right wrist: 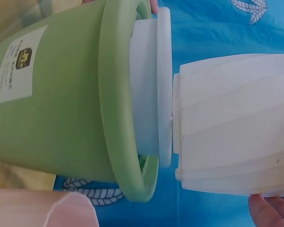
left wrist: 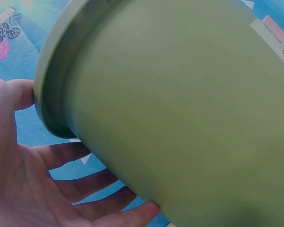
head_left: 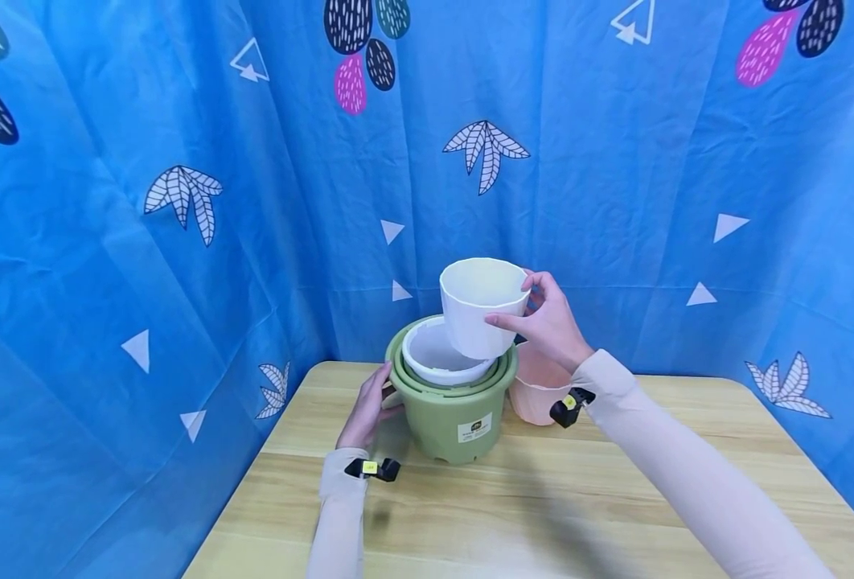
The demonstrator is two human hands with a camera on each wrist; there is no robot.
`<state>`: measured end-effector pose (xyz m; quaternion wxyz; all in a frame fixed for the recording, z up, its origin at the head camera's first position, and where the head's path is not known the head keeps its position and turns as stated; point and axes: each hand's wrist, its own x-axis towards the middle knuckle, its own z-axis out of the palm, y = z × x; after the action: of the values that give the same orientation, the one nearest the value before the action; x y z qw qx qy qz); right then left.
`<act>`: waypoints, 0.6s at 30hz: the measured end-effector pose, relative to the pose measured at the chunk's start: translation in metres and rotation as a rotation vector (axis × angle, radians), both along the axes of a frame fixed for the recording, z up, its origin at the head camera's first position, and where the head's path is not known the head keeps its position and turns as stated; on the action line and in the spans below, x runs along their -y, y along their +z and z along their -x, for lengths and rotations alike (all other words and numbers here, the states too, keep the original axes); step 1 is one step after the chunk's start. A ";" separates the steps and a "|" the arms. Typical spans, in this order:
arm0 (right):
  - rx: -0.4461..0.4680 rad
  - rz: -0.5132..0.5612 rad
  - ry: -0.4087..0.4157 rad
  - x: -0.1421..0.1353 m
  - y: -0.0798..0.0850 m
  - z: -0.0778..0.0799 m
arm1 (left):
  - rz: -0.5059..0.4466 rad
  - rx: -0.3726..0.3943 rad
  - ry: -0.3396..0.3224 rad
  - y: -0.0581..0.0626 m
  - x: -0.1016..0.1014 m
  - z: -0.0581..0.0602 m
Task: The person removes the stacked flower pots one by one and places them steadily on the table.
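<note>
My right hand (head_left: pixel 550 322) pinches a white flower pot (head_left: pixel 481 310) by its rim, thumb on the near side. That pot is tilted a little, its base right over a smaller-looking white pot (head_left: pixel 434 354) nested inside green pots. The outer green flower pot (head_left: pixel 441 422) stands upright on the table and bears a label. My left hand (head_left: pixel 367 410) holds it at the left side; in the left wrist view the thumb lies at the rim and the fingers (left wrist: pixel 97 184) reach along the wall. In the right wrist view, the held pot's ridged wall (right wrist: pixel 236 123) shows.
A pale pink pot (head_left: pixel 531 394) stands to the right of the green pots, partly behind my right wrist. The wooden table (head_left: pixel 470 515) ends at the back against a blue patterned curtain (head_left: pixel 579 201), which also runs down the left side.
</note>
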<state>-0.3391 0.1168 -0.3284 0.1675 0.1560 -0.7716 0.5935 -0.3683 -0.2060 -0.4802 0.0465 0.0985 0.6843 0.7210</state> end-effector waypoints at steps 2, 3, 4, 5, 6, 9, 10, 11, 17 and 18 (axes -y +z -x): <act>-0.002 -0.005 -0.010 -0.005 -0.001 0.000 | 0.004 0.000 0.003 0.000 0.000 0.000; -0.002 -0.010 -0.015 -0.007 -0.001 0.000 | 0.003 0.001 0.006 0.000 0.000 0.000; 0.001 -0.013 -0.020 -0.009 -0.002 -0.001 | 0.004 -0.001 0.006 0.000 0.000 0.000; 0.002 -0.017 -0.026 -0.011 -0.002 -0.001 | 0.006 -0.004 0.005 -0.001 0.000 0.000; 0.003 -0.019 -0.030 -0.013 -0.002 -0.002 | 0.007 -0.005 0.005 -0.001 0.000 0.000; 0.002 -0.025 -0.038 -0.019 -0.002 -0.003 | 0.006 -0.001 0.010 -0.002 0.000 0.001; 0.001 -0.027 -0.042 -0.021 -0.002 -0.003 | 0.010 -0.003 0.010 -0.002 0.000 0.001; 0.000 -0.029 -0.046 -0.023 -0.002 -0.004 | 0.012 -0.001 0.012 -0.002 0.000 0.001; -0.007 -0.042 -0.075 -0.034 -0.001 -0.006 | 0.017 0.001 0.011 -0.002 0.000 0.001; -0.009 -0.043 -0.081 -0.036 -0.001 -0.006 | 0.018 0.000 0.010 -0.001 0.000 0.000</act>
<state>-0.3327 0.1527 -0.3296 0.1912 0.1309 -0.7892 0.5687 -0.3688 -0.2056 -0.4816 0.0436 0.0947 0.6914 0.7150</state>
